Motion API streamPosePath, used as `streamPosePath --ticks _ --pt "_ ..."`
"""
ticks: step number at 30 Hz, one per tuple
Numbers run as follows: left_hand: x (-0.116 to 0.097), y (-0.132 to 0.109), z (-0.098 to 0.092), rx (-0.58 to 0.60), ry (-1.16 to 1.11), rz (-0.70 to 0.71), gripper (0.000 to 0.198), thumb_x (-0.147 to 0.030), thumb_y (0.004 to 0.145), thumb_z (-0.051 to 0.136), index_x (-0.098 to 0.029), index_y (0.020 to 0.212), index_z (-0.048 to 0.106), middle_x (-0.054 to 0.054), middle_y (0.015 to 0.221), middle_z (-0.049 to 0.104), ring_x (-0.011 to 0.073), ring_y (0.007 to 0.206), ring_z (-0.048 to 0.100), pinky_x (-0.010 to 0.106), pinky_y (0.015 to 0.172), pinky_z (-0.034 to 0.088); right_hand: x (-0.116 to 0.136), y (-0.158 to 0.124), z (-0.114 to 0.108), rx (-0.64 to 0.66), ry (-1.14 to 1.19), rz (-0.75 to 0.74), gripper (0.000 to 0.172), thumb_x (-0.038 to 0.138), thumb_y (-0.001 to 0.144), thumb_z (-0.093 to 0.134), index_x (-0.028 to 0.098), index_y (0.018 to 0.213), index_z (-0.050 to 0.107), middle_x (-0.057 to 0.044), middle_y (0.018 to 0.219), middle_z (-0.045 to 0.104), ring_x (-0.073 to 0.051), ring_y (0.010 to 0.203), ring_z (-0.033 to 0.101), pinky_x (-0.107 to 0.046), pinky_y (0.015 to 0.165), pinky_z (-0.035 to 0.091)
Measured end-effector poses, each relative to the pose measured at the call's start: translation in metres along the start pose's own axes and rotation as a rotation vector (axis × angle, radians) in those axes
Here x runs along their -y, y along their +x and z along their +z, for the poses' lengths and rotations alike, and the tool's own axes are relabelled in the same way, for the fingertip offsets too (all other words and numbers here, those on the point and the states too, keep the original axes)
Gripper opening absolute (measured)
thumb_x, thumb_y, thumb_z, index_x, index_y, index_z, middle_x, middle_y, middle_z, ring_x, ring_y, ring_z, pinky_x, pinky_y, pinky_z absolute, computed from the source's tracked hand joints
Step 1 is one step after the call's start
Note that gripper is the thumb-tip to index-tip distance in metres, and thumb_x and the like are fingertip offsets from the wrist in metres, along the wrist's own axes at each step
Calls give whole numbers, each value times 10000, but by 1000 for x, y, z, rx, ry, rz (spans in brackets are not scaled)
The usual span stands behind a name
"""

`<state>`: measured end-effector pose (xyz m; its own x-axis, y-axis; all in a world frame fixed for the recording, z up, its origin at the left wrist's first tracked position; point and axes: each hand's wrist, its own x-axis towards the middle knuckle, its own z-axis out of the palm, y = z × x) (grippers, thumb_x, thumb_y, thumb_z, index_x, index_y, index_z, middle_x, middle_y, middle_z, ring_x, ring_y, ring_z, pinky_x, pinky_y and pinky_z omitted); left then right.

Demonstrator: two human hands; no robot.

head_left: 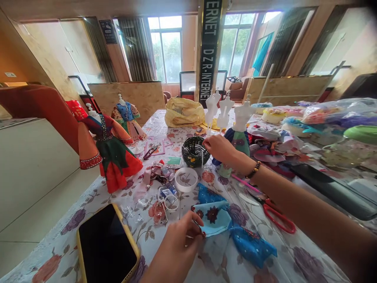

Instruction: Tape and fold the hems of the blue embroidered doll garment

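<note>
My left hand [179, 240] is closed in a pinch at the left corner of a light blue cloth piece [219, 224] with dark red flowers and a beaded edge. Darker blue shiny cloth [253, 245] joins it on the right, and more lies behind it [209, 193]. Above the table, in front of the white mannequins, my right hand [219, 148] is raised with fingers pressed together. What they hold, if anything, is too small to name. Just beyond its fingertips stands a dark green woven basket [188, 155]; a thin white strip shows at the basket's right side.
A white ring [186, 180], beads [161, 208] and ribbons [157, 173] lie left of the cloth. A phone [107, 245] is at the front left. Red-handled scissors [278, 216] lie under my right forearm. Dressed doll mannequins [113, 157] stand left, a white mannequin [243, 116] behind.
</note>
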<state>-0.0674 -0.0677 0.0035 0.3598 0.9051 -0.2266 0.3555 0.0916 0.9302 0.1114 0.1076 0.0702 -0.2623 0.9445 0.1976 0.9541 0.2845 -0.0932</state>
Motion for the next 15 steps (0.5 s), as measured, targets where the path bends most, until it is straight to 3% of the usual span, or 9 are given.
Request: streamPosePath --ticks 5,10,15 --pt "2 0 1 4 8 5 90 -150 770 499 -190 849 518 7 743 573 155 730 549 244 627 401 -1 -1 8 11 50 -47 300 306 912 567 171 1180 559 -80 1184 593 -216 974 617 -421 809 527" --pt "4 1 0 7 5 10 94 -149 769 495 -181 852 526 10 731 585 156 720 544 251 628 401 -1 -23 21 -6 65 -26 295 307 915 561 174 1178 560 -81 1187 592 -217 982 614 -426 820 522" --pt "3 1 0 14 22 9 99 -136 767 479 -181 840 527 3 716 577 155 699 539 259 629 401 -9 -40 48 152 91 -69 280 304 916 559 181 1168 568 -80 1184 594 -209 967 618 -409 807 529"
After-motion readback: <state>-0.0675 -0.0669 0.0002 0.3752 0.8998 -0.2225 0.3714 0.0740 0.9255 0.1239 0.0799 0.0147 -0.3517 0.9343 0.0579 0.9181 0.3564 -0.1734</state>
